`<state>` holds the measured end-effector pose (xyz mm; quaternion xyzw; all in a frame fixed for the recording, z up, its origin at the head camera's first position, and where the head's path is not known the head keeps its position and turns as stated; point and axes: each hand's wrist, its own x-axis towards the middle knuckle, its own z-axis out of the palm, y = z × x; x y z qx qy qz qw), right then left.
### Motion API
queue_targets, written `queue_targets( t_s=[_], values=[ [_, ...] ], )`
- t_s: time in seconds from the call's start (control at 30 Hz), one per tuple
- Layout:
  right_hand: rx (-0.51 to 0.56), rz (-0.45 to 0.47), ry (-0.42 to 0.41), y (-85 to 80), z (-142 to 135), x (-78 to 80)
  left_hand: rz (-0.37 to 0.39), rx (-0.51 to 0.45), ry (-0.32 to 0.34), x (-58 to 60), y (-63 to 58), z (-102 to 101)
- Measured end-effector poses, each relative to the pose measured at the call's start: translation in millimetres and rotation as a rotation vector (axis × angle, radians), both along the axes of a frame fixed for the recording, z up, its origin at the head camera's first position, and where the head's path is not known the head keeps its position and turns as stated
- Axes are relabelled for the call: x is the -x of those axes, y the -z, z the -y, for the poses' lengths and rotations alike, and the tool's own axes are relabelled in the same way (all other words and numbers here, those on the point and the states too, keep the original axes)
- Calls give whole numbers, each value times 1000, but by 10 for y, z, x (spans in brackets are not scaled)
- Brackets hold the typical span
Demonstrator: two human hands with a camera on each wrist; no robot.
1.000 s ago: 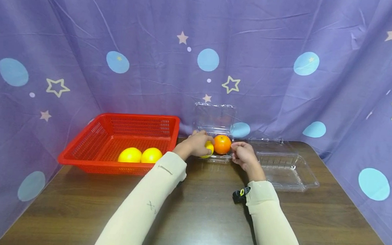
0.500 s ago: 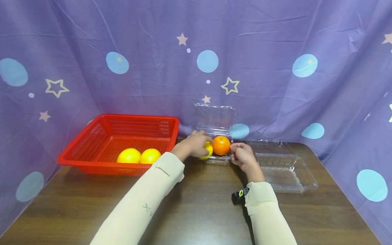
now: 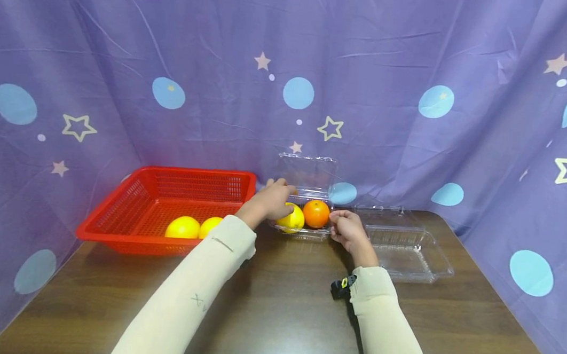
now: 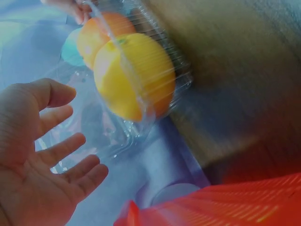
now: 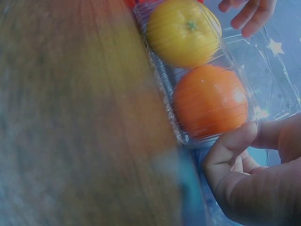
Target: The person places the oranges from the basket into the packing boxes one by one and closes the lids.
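Note:
A clear plastic clamshell box (image 3: 309, 233) stands at the back of the table, its lid (image 3: 307, 171) raised against the curtain. Inside sit a yellow citrus fruit (image 4: 134, 77) on the left and an orange (image 5: 210, 102) on the right, side by side. My left hand (image 4: 42, 155) is just off the yellow fruit, fingers spread and nothing held. At the box's right end, my right hand (image 5: 254, 165) pinches the rim between thumb and forefinger. In the head view the left hand (image 3: 270, 200) overlaps the box's left end.
To the left, a red plastic basket (image 3: 136, 239) contains two more yellow fruits (image 3: 182, 228), one partly behind my left sleeve. A second clear box (image 3: 407, 253) lies with its lid up at the right. The purple curtain (image 3: 221, 88) hangs right behind the table.
My left hand has let go of the yellow fruit and moved left and slightly up, so more of the fruit shows. The right hand keeps its place at the box rim.

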<state>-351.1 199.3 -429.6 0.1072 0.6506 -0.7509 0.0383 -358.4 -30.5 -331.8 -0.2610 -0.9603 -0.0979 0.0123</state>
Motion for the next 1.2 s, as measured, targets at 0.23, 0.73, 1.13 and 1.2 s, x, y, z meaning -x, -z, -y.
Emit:
queue_targets(
  t_s=[0.23,0.73,1.13,1.2],
  values=[
    [0,-16,1,21,-35,-8,-87,-59,-99,58,-74,53],
    [7,-22,5,4,-8,-13,-147,-139,-192,198,-308,185],
    [3,-23,4,7,-4,-10,-70,-217,-182,410,-347,201],
    [4,-24,4,4,0,-18,-51,-228,-172,463,-328,208]
  ],
)
